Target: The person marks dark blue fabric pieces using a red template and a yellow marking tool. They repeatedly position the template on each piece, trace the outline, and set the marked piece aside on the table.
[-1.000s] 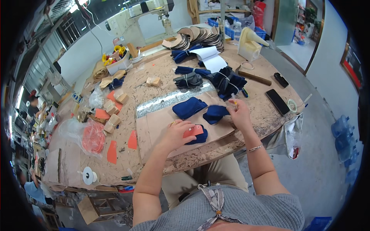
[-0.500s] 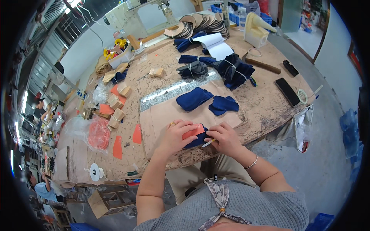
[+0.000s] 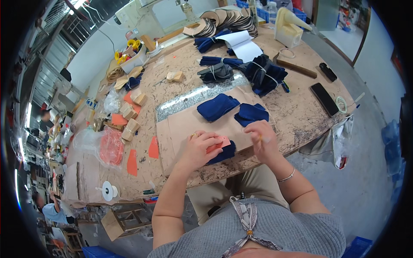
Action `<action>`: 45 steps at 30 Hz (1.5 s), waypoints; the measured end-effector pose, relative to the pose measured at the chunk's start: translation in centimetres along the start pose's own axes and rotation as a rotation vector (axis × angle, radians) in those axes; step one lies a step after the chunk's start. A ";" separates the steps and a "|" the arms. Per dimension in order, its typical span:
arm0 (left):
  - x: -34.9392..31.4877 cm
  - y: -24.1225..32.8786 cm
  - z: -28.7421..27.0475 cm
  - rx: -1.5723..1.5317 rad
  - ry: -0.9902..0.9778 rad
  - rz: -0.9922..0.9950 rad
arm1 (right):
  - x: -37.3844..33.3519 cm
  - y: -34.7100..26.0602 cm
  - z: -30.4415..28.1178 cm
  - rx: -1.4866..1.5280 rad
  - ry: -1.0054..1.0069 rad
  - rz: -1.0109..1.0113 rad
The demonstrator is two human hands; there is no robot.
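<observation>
My left hand (image 3: 198, 149) is closed on a small orange-red template piece (image 3: 224, 141) with a hole near its end. It presses the template onto a dark blue fabric piece (image 3: 224, 154) at the near side of the brown board (image 3: 180, 124). To the right, my right hand (image 3: 264, 142) is raised off the fabric with its fingers curled. A thin white stick, mostly hidden and blurred, is held in it. Beyond the hands lie two stacks of blue fabric pieces, a left stack (image 3: 217, 107) and a right stack (image 3: 251, 114).
Tied dark bundles (image 3: 263, 75), a hammer (image 3: 297, 68) and a phone (image 3: 324, 99) lie at the back and right. Orange pieces (image 3: 131, 163), wooden blocks (image 3: 130, 130), a plastic bag (image 3: 111, 147) and a thread spool (image 3: 109, 191) are on the left. The table's edge runs before me.
My right hand has lifted away from the blue fabric, up and to the right, with the white stick. My left hand stays on the template, and more of the fabric shows.
</observation>
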State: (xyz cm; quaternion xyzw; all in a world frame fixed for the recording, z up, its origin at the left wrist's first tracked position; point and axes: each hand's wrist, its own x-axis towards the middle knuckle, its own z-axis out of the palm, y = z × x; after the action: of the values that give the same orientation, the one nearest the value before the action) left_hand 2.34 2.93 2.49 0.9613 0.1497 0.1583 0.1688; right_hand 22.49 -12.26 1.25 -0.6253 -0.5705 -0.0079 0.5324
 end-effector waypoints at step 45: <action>-0.2 -0.6 0.8 0.026 0.043 0.052 | 2.5 -0.8 6.2 0.374 -0.236 0.205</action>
State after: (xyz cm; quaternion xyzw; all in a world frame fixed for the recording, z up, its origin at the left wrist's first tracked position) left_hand 2.31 3.16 1.55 0.9634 0.1302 0.1811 0.1489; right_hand 19.06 -6.55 0.64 -0.5670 -0.5541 0.2250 0.5664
